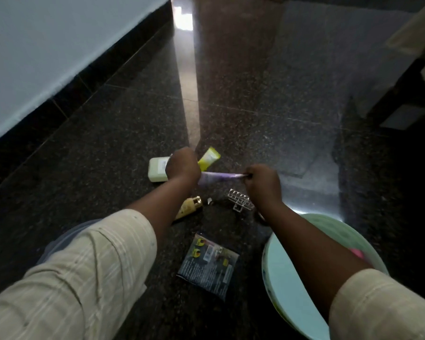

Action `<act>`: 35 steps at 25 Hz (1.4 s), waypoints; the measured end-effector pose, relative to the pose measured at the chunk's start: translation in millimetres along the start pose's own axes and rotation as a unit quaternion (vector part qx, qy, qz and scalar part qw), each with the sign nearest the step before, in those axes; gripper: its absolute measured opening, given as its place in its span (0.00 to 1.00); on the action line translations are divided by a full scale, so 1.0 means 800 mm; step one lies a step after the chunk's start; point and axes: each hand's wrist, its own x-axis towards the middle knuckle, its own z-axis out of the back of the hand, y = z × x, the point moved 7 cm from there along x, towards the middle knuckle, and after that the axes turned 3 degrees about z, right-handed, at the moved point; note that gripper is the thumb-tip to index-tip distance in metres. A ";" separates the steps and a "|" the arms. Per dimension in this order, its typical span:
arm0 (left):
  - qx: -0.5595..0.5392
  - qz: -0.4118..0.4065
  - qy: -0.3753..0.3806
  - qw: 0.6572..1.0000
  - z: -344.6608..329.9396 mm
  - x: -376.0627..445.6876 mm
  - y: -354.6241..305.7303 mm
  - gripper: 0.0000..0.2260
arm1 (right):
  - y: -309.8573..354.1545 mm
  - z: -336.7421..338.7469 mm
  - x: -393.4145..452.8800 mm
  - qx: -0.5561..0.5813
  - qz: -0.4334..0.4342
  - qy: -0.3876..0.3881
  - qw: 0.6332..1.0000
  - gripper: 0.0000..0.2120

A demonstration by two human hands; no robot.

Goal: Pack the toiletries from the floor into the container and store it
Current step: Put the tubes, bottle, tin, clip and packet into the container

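Purple tube [219, 178] apparently gripped by both hands.

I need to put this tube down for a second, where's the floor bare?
Bare floor lies beyond both hands and left toward the wall. It is crowded between the white bottle, dark packet and basin.

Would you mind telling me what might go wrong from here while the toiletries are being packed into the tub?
1. Both hands, left hand and right hand, hold the one purple tube; squeezing it could force paste out.
2. The small clear rack lies right under the right wrist and could get knocked or crushed.
3. The green tub sits beneath the right forearm, so a careless pull back might tip it.
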 end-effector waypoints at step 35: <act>-0.178 -0.036 0.286 0.941 -0.222 -0.277 -0.127 0.04 | -0.194 0.110 -0.255 -0.048 -0.315 -0.098 0.943 0.13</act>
